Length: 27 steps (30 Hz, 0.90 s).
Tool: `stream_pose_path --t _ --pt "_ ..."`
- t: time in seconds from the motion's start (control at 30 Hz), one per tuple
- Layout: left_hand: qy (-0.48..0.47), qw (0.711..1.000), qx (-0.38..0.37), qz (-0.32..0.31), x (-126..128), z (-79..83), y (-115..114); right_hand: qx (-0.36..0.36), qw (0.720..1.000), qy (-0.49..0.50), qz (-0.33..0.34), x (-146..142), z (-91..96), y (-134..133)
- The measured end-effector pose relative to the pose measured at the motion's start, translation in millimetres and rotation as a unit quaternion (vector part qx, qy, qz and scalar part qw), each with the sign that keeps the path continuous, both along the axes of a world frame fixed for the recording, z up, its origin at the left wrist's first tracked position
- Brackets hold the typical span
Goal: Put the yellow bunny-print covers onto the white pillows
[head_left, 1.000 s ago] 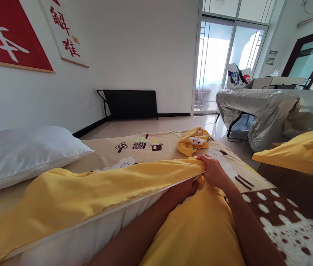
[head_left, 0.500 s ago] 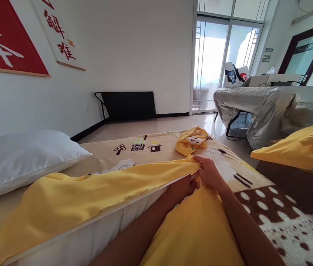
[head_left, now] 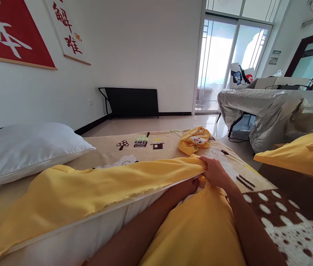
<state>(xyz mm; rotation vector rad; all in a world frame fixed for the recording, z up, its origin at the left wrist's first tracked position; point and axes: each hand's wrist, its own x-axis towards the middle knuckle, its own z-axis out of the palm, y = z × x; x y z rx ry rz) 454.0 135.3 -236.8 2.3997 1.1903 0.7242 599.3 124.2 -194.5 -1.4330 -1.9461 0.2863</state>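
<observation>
A yellow pillowcase (head_left: pixel 70 195) lies across the front with its long side gaping and one cut edge frayed. White pillow stuffing in a smooth cover (head_left: pixel 101 232) shows inside the gap. My right hand (head_left: pixel 214 171) is closed on the pillowcase near its far right corner, bunching the cloth. My left forearm runs through the opening, and my left hand (head_left: pixel 191 185) is curled just below the right one. Its fingers are mostly hidden by cloth, so what they grip cannot be made out. The near yellow panel (head_left: pixel 198 229) bulges between my forearms.
Under everything spreads a patterned beige and brown blanket (head_left: pixel 106 147). A white pillow (head_left: pixel 34 151) rests at left, a crumpled yellow cloth (head_left: pixel 194 142) beyond my hands. More yellow fabric (head_left: pixel 300 151) sits on a box at right. Behind stands a table covered in silvery sheeting (head_left: pixel 267 99).
The view has shifted slightly, so the room and hands appear a little displaced. Both hands keep their place at the pillowcase corner, with the right still gripping the cloth.
</observation>
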Motion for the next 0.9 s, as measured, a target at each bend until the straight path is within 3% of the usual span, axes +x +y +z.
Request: stream_pose_path --t 0.2,0.53,0.7,0.9 --pt "0.018 0.999 0.03 -0.014 0.8 4.6 -1.7 0.041 0.998 -0.011 -0.038 -4.1 -2.1 -2.9" --pt "0.027 0.999 0.031 0.02 1.1 0.6 0.6 0.004 0.995 0.092 0.045 -4.9 -3.7 2.5" --pt "0.029 0.999 0.039 0.017 2.4 0.6 2.0 0.075 0.993 0.083 0.027 -6.7 -3.6 0.1" --pt "0.022 0.999 0.043 0.007 1.3 -0.4 3.3 0.078 0.993 0.083 -0.003 -12.0 -0.8 -3.4"
